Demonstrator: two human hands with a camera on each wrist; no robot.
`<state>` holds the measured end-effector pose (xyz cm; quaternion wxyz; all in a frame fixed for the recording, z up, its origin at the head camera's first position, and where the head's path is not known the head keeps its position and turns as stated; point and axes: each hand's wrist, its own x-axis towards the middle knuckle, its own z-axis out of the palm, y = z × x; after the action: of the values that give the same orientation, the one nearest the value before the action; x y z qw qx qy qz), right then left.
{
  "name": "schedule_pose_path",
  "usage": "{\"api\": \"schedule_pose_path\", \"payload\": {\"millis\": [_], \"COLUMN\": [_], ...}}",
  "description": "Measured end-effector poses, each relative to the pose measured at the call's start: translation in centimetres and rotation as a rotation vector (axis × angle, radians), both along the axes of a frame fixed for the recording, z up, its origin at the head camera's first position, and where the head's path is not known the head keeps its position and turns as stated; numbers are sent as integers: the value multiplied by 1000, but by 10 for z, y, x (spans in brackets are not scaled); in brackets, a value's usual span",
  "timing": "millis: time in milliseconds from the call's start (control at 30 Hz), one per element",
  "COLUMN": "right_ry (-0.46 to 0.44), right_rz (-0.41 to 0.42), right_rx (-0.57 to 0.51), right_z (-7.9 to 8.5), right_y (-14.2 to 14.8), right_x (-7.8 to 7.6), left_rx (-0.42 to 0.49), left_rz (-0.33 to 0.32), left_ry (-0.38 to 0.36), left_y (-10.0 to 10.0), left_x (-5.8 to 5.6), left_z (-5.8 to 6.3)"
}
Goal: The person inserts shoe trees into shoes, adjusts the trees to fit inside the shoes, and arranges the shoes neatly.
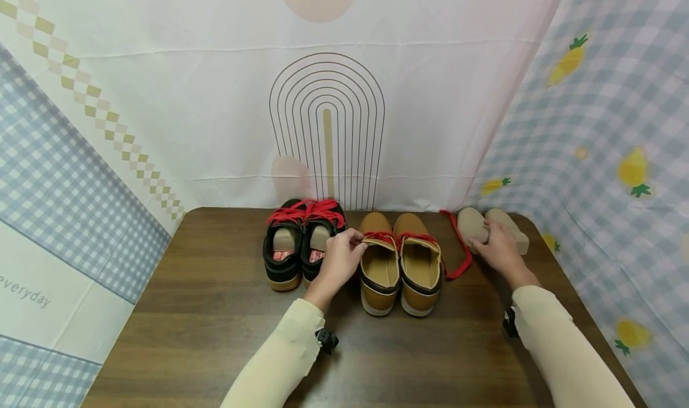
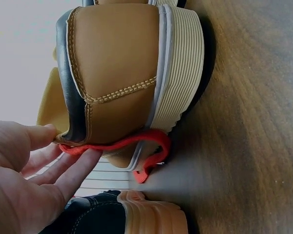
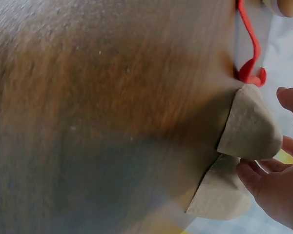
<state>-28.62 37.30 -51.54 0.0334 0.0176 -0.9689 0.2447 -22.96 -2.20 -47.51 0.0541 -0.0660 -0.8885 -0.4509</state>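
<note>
In the head view my left hand (image 1: pixel 341 255) is at the left tan shoe (image 1: pixel 377 300) of a pair with red laces. Its thumb and fingers pinch the upper edge of that shoe, beside the red lace (image 2: pixel 112 145), which hangs down the side in the left wrist view. My right hand (image 1: pixel 500 249) reaches over two beige shoe inserts (image 1: pixel 469 225) at the back right. In the right wrist view its fingers touch between the inserts, while the thumb stands a little apart from the nearer insert (image 3: pixel 251 126). The right tan shoe (image 1: pixel 422 297) has no insert in it.
Black shoes (image 1: pixel 285 276) with red laces stand to the left, beige inserts inside them. A loose red lace end (image 1: pixel 460 270) lies between the tan pair and the loose inserts. Behind the wooden table (image 1: pixel 215 312) hangs a printed cloth (image 1: pixel 215 127).
</note>
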Motion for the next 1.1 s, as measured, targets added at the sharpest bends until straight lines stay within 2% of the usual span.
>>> {"api": "schedule_pose_path", "payload": {"millis": [333, 733, 1100], "right_ry": [-58, -80, -7], "right_rz": [-101, -102, -131], "right_rx": [-35, -12, -35], "right_z": [-6, -10, -11], "right_y": [-6, -6, -8], "right_x": [-3, -3, 1], "left_rx": [-2, 14, 24], "left_rz": [-1, -8, -9], "left_ry": [-6, -15, -37], "left_y": [1, -1, -1], "left_x": [-1, 1, 1], "left_z": [1, 2, 3]}}
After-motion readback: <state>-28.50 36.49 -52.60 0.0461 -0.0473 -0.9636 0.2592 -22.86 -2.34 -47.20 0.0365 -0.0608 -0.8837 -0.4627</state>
